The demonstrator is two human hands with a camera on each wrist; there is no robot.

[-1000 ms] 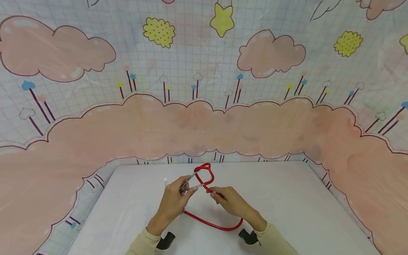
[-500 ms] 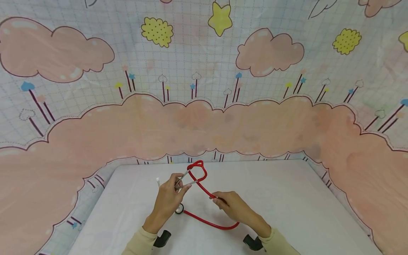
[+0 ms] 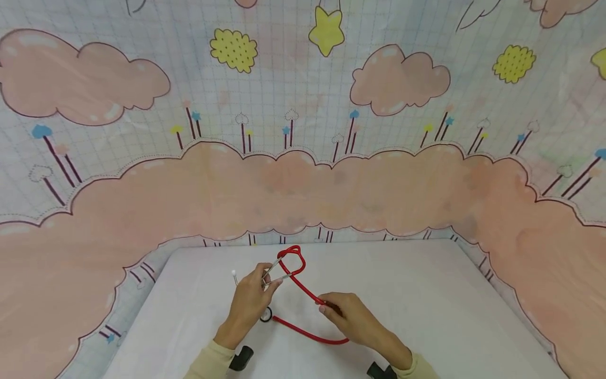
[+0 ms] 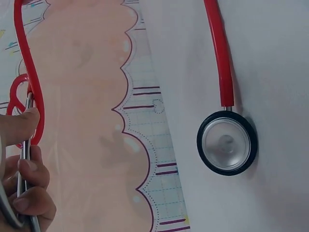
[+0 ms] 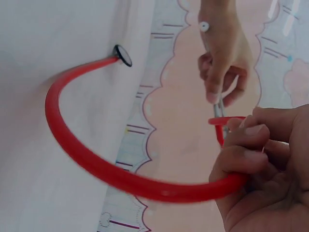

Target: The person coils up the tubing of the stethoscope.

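A stethoscope with red tubing (image 3: 306, 288) is held up over the white table by both hands. My left hand (image 3: 248, 299) grips its metal ear tubes (image 4: 26, 159), thumb on one side and fingers curled on the other. Just beyond those fingers the red tubing makes a loop (image 3: 303, 266). Lower along the tube, my right hand (image 3: 350, 316) pinches it between thumb and fingers, as the right wrist view also shows. From there the tube curves down to the round, black-rimmed chest piece (image 4: 227, 143), which lies on the table. A white ear tip (image 5: 204, 26) pokes out beside the left hand.
The white table (image 3: 450, 295) extends to both sides of the hands. A cloth printed with clouds and stars (image 3: 303, 195) hangs behind it. Dark camera mounts (image 3: 241, 359) sit at both wrists.
The right hand has slid down and to the right along the tube, away from the loop. The left hand has shifted slightly left with the ear tubes, and the chest piece has come into view.
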